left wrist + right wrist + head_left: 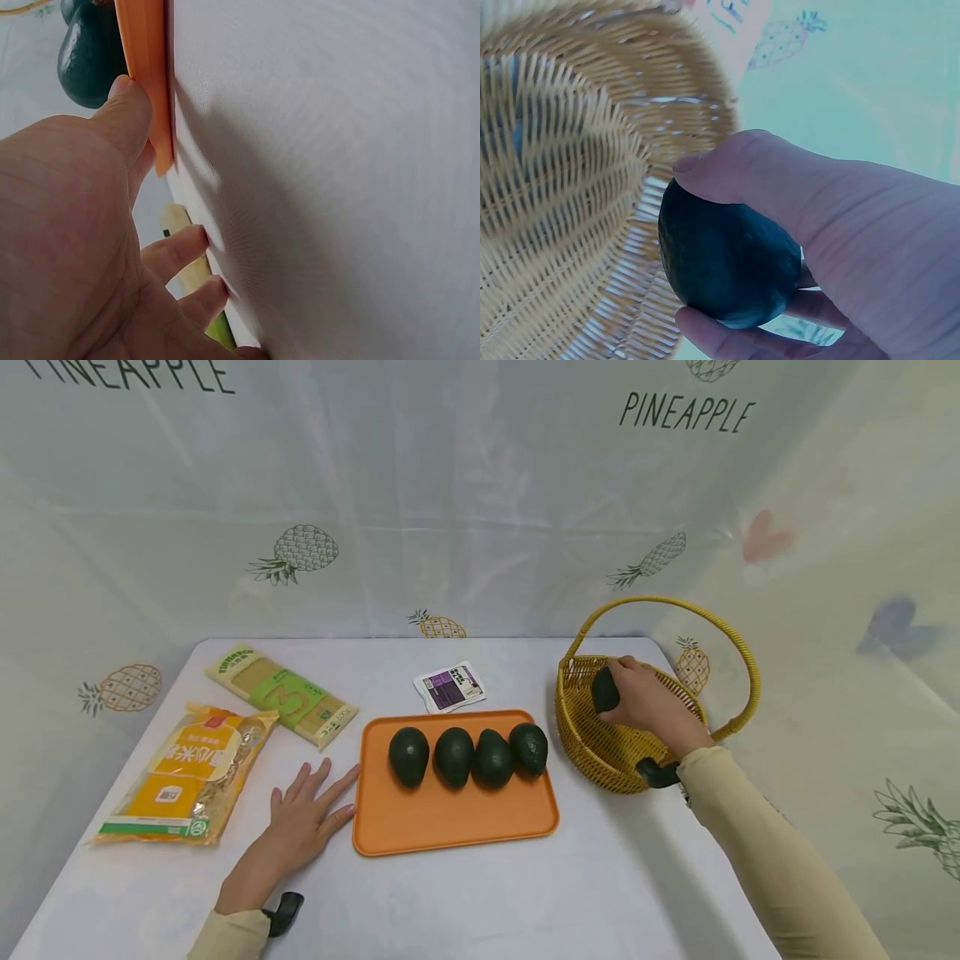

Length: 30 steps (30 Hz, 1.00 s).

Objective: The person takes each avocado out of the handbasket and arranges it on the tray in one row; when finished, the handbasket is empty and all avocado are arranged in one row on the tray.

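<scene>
In the head view my right hand point(643, 697) grips a dark green avocado point(604, 690) over the mouth of a yellow wicker basket point(585, 743). Thumb and fingers curl round this avocado point(724, 259) in the right wrist view, where the basket's woven inside shows beside it. Several more avocados point(408, 757) lie in a row on an orange tray point(450, 827). At the tray's left edge my left hand point(303, 818) rests with fingers spread on the table. Its thumb point(124, 112) touches the tray's rim in the left wrist view.
An orange-and-yellow food bag point(187, 777) and a green-labelled pack of noodles point(283, 695) lie on the left of the white table point(465, 910). A small white-and-purple packet point(450, 687) lies behind the tray. The basket's tall handle point(675, 602) arches over the right hand. Behind hangs a pineapple-print curtain point(465, 485).
</scene>
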Each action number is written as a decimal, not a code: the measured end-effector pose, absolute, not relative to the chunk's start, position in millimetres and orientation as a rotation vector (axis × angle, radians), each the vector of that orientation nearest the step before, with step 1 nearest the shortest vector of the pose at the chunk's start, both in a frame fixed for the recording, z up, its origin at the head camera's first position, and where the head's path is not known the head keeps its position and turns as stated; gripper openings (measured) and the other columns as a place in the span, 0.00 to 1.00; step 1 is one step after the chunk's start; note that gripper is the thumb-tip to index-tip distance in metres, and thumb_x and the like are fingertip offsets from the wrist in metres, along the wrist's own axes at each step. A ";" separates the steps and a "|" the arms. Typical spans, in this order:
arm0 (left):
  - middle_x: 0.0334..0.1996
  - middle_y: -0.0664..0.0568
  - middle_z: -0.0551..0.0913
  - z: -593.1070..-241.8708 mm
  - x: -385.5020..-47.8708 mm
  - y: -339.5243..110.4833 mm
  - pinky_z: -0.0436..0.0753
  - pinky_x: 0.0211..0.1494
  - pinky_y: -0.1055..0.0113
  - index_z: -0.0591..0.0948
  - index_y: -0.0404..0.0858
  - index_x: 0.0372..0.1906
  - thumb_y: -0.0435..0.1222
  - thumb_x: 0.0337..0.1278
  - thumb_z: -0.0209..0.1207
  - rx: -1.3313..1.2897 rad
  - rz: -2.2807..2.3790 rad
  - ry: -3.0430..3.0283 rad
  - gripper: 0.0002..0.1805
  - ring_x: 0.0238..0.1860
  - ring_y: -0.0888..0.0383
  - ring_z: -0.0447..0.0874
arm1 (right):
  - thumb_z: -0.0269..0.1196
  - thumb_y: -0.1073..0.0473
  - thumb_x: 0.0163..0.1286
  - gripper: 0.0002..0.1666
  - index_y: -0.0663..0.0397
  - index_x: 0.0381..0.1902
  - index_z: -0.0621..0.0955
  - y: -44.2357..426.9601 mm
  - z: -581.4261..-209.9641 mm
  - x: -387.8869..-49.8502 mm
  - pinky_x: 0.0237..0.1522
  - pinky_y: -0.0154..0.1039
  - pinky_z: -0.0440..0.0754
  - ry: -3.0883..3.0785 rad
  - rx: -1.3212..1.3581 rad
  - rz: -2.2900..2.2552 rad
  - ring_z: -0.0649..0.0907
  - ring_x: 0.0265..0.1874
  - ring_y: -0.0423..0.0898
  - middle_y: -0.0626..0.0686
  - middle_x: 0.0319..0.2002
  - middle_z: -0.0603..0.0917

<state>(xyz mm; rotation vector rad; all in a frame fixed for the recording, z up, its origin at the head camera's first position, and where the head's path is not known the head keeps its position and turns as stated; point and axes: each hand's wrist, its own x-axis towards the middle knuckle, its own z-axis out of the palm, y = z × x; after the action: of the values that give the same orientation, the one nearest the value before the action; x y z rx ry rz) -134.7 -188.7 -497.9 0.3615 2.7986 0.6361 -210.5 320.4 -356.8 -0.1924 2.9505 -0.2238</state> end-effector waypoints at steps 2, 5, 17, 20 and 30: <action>0.85 0.29 0.54 -498.0 -134.9 -188.7 0.41 0.76 0.13 0.66 0.53 0.83 0.57 0.77 0.57 0.361 0.632 2.799 0.36 0.84 0.21 0.42 | 0.75 0.55 0.68 0.55 0.78 0.79 0.60 316.8 -355.0 -209.4 0.65 0.69 0.81 2.958 -0.203 -0.227 0.68 0.71 0.82 0.80 0.77 0.62; 0.85 0.29 0.54 -498.3 -135.5 -188.8 0.41 0.76 0.13 0.66 0.53 0.83 0.58 0.77 0.56 0.361 0.622 2.799 0.37 0.84 0.21 0.41 | 0.75 0.55 0.68 0.55 0.77 0.80 0.60 311.5 -353.3 -208.4 0.66 0.69 0.80 2.968 -0.216 -0.230 0.68 0.72 0.82 0.79 0.77 0.63; 0.84 0.28 0.56 -501.1 -132.7 -187.7 0.42 0.76 0.13 0.68 0.50 0.82 0.53 0.76 0.60 0.366 0.636 2.837 0.36 0.84 0.21 0.43 | 0.74 0.56 0.67 0.56 0.76 0.81 0.59 296.4 -351.1 -204.1 0.71 0.70 0.77 2.994 -0.316 -0.267 0.65 0.75 0.81 0.78 0.77 0.63; 0.84 0.28 0.56 -501.3 -132.6 -187.7 0.42 0.76 0.13 0.68 0.50 0.82 0.52 0.76 0.60 0.368 0.636 2.841 0.36 0.83 0.21 0.43 | 0.74 0.55 0.67 0.55 0.76 0.80 0.59 294.1 -350.7 -203.7 0.69 0.70 0.78 3.001 -0.332 -0.266 0.67 0.74 0.81 0.78 0.77 0.64; 0.84 0.28 0.56 -500.2 -132.2 -187.7 0.42 0.76 0.13 0.68 0.50 0.82 0.53 0.76 0.60 0.370 0.642 2.841 0.36 0.83 0.21 0.43 | 0.76 0.56 0.66 0.55 0.77 0.79 0.61 288.0 -348.6 -199.2 0.71 0.70 0.76 3.033 -0.351 -0.266 0.68 0.73 0.80 0.78 0.76 0.66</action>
<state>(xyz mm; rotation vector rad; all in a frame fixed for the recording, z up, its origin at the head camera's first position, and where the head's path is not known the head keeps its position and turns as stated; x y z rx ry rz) -132.2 -187.7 -500.2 0.3699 2.8407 0.6423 -199.2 288.0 -348.6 -0.3514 3.0334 -0.2656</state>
